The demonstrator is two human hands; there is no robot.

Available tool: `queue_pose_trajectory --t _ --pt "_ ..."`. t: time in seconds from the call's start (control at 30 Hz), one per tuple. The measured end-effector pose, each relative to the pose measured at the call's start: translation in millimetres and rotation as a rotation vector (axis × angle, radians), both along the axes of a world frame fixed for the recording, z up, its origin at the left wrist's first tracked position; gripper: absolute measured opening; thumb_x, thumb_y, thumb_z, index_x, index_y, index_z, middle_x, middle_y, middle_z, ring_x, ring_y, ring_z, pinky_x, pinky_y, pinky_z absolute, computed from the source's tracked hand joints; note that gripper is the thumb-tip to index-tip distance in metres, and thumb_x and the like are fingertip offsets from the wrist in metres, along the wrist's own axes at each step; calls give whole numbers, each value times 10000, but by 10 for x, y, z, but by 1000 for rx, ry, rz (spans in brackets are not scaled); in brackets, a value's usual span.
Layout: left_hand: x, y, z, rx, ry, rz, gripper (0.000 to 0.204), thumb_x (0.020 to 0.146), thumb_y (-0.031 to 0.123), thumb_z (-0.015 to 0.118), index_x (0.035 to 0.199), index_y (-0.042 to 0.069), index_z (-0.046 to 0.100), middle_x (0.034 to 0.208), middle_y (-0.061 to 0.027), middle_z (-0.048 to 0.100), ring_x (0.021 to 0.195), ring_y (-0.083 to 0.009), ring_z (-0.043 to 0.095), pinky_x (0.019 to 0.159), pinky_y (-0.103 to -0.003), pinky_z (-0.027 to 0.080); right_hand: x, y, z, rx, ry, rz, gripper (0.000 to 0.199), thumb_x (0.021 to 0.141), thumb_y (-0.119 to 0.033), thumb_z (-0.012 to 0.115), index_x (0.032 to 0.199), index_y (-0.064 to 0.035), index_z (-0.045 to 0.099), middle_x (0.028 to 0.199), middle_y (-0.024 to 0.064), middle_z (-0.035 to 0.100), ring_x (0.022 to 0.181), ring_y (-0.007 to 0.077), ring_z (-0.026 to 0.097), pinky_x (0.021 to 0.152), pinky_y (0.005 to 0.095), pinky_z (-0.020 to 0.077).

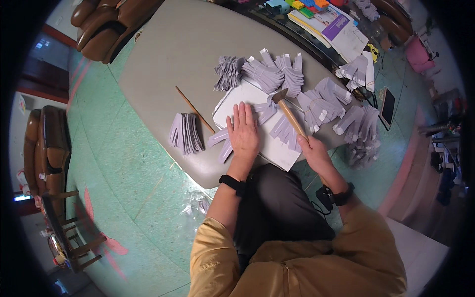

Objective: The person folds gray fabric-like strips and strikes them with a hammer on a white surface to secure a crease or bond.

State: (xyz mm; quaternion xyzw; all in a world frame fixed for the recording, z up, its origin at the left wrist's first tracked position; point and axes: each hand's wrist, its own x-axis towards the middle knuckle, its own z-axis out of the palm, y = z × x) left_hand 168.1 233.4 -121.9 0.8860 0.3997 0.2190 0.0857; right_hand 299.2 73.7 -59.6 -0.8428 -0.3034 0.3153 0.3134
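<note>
My left hand [243, 132] lies flat with its fingers stretched out, over folded lilac strips [224, 149] on a white board [283, 156]. In my right hand [315, 153] is a hammer [291, 116], gripped by its pale wooden handle. Its dark head is over the end of a lilac strip [267, 115], to the right of my left fingertips; I cannot tell whether they touch. More loose strips [284, 133] fan out on the board beneath the handle. What lies under my left palm is hidden.
The grey table [163, 64] carries a thin wooden stick [193, 108], a lilac stack [185, 134] at left and several bundles [264, 74] at the back and right. Papers [331, 34] and toy bricks [308, 7] lie farther back. A phone-like dark slab [387, 108] sits at right.
</note>
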Motion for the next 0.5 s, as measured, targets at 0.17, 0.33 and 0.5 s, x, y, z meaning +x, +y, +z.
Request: queue_pose_trajectory --t 0.17,0.33,0.5 --pt "-71 0 -114 -65 158 -28 485 899 226 410 1343 42 347 1392 -113 363 1318 -250 289 1073 -472 173 -161 130 100 59 -133 -22 448 901 -402 475 814 35 525 704 248 570 688 431 558 594 472 417" --pt "4 -48 -124 -99 164 -2 501 899 230 402 1351 28 329 1408 -108 338 1325 -252 271 1086 -484 134 -124 155 -216 -15 -240 35 427 905 -388 464 823 28 514 729 279 578 733 470 556 640 517 435" --pt "0 -73 -161 -82 168 66 499 900 227 400 1353 31 327 1411 -104 334 1324 -247 271 1083 -497 129 -350 201 19 79 -209 3 429 904 -387 466 839 34 526 736 278 581 741 471 558 649 523 436"
